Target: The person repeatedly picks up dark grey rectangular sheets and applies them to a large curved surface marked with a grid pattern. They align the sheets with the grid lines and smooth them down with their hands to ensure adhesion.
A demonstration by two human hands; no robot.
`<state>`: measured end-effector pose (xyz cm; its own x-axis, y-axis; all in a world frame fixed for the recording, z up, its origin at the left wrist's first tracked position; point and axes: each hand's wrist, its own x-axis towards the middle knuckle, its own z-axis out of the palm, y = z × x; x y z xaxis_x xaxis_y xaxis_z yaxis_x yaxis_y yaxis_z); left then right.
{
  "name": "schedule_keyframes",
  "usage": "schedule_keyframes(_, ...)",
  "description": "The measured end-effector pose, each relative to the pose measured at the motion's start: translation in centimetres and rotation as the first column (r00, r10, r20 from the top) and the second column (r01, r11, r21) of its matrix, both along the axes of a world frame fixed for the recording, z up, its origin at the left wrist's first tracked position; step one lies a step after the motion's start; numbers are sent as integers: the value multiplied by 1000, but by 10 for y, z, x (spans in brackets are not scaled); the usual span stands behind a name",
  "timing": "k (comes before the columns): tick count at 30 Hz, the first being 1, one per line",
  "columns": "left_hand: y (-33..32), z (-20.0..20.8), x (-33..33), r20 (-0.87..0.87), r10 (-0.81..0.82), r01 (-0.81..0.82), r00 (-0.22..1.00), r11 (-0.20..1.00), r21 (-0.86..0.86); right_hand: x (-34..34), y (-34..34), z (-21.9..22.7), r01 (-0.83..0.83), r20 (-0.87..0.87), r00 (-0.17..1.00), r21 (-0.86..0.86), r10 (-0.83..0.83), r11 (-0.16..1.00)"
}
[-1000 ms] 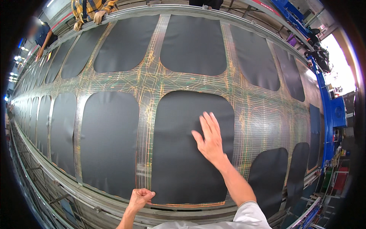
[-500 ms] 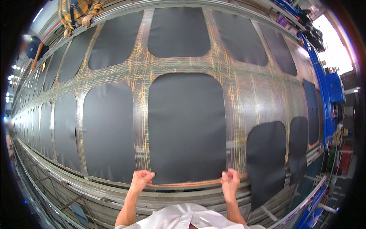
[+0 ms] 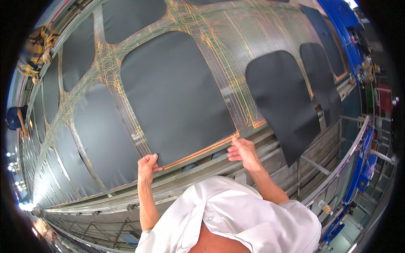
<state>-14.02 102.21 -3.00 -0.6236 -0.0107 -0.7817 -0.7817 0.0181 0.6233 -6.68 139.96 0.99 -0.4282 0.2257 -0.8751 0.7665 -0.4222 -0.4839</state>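
Note:
A large black sheet (image 3: 177, 97) with rounded far corners lies in front of me on a table surface marked with many orange and green lines. At its near left corner is my left hand (image 3: 147, 166), fingers curled and thumb and forefinger pinching the sheet's edge. My right hand (image 3: 245, 153) is by the near right corner, fingers loosely apart and fingertips next to the orange border line; nothing shows in it. Along the near edge, an orange line strip (image 3: 198, 152) stays uncovered.
Right of me, another black sheet (image 3: 280, 92) hangs over the table's edge, and a narrower one (image 3: 318, 78) lies beyond. More black sheets (image 3: 101, 135) run in rows leftward. A metal rail (image 3: 126, 207) follows the near side. Across the table stand a person in plaid (image 3: 40, 48) and another in dark blue (image 3: 16, 118).
My view has turned and shifted, so the table now slants. My right hand's fingers have loosened from a curl and stretched out. My left hand remains at the sheet's near left corner.

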Motion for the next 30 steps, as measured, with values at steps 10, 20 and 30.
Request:
schedule_keyframes(10, -4, -1, -5, 36, -2, -1, 999, 997, 73, -1, -34, -21, 125, -109, 972, -520, -211, 845)
schedule_keyframes(20, 2, -3, -3, -3, -18, 18, 1000, 1000, -14, -53, 11, -48, 170, -311, 942, 115, -127, 979)
schedule_keyframes(30, 6, 1, -2, -4, -6, 6, 1000, 997, -75, -51, 23, -53, 3, -283, 957, 205, 57, 979)
